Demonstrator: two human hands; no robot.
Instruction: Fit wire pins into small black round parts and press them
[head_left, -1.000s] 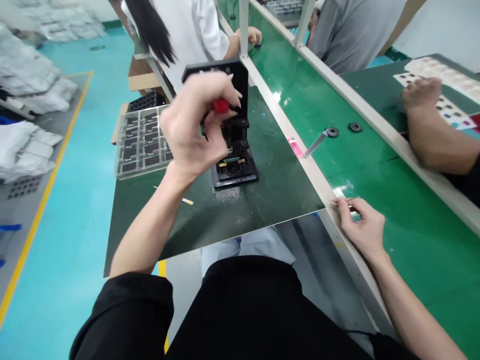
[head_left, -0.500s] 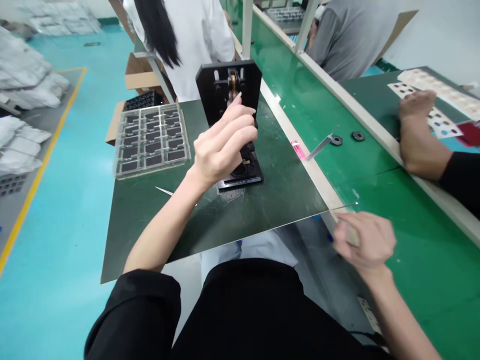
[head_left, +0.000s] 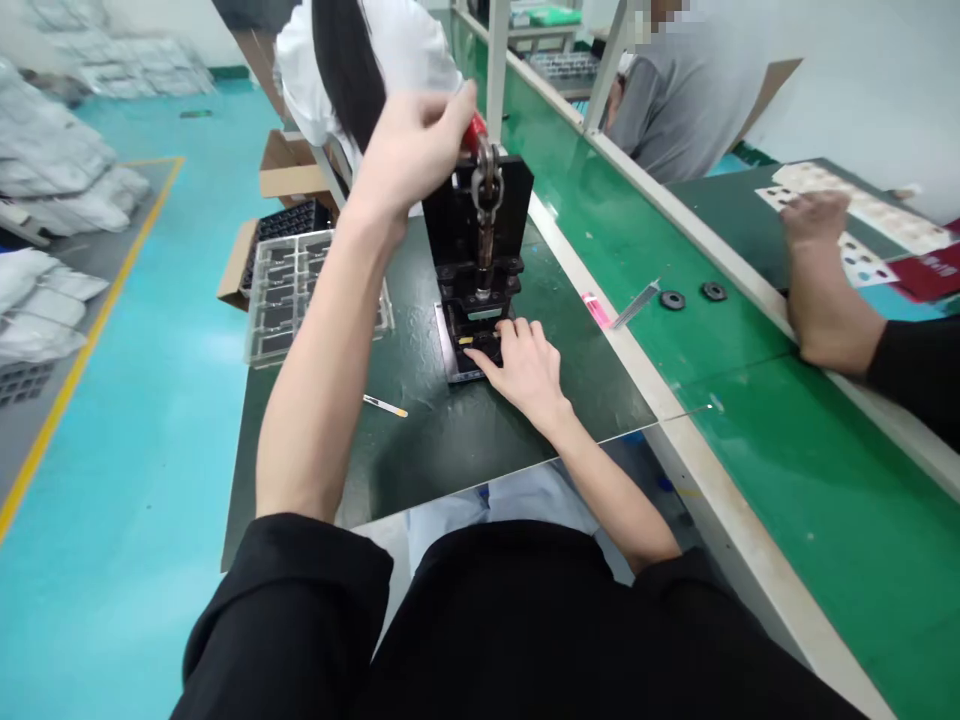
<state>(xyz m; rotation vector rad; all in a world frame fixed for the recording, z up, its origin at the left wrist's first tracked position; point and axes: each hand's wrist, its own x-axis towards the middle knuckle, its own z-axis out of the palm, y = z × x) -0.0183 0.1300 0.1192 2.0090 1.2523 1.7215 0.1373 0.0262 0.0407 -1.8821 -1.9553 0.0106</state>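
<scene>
A black toggle press (head_left: pixel 480 250) stands upright on the dark green table. My left hand (head_left: pixel 420 145) is wrapped around its red lever handle (head_left: pixel 475 132), raised above the metal linkage (head_left: pixel 487 190). My right hand (head_left: pixel 531 370) is low at the press base (head_left: pixel 466 377), thumb and fingers spread around the right side of the black fixture. A small yellow piece (head_left: pixel 466 341) shows in that fixture, left of my fingers. Whether my fingertips touch a part there, I cannot tell. Left of the press sits a clear tray (head_left: pixel 259 345) of black parts, partly hidden by my left forearm.
A thin white-and-orange strip (head_left: pixel 385 406) lies on the table. On the green conveyor are two black rings (head_left: pixel 672 300) and a bundle of thin strips (head_left: pixel 636 305). A co-worker's arm (head_left: pixel 829 290) rests at the right. Cardboard boxes (head_left: pixel 289 180) stand behind the tray.
My left hand has moved up and left onto the red handle, which now shows. My right hand has come from over the conveyor edge to the press base, its fingers spreading.
</scene>
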